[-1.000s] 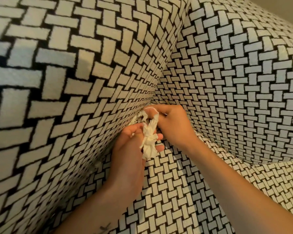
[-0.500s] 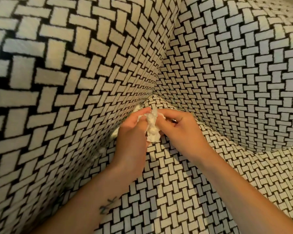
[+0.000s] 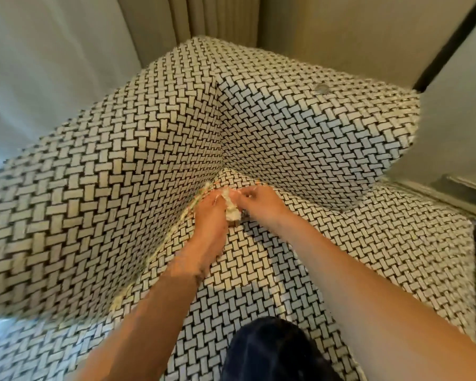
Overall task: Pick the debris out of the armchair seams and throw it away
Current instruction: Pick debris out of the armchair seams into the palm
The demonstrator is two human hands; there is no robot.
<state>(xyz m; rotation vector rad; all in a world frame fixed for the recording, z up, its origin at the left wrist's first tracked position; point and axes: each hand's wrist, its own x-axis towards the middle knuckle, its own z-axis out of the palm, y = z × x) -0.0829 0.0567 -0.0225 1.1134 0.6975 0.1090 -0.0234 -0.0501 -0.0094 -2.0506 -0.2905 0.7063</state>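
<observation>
Head view, blurred by motion: a crumpled pale wad (image 3: 232, 209) of tissue-like debris sits pinched between both hands at the back left corner of the armchair (image 3: 313, 133) seat, where the seat meets the back and the left arm. The left hand (image 3: 210, 214) grips the wad from the left, knuckles up and fingers curled round it, its outer edge against the seam (image 3: 176, 237) beside the chair's arm. The right hand (image 3: 261, 204) comes in from the right, fingers bent, fingertips pinching the wad's upper end. The two hands touch across the wad. More pale scraps (image 3: 201, 195) show in the seam just left of the left hand's fingers. Both forearms reach forward over the seat, bare, converging on the corner. A curtain (image 3: 52, 64) hangs behind the chair's left arm.
</observation>
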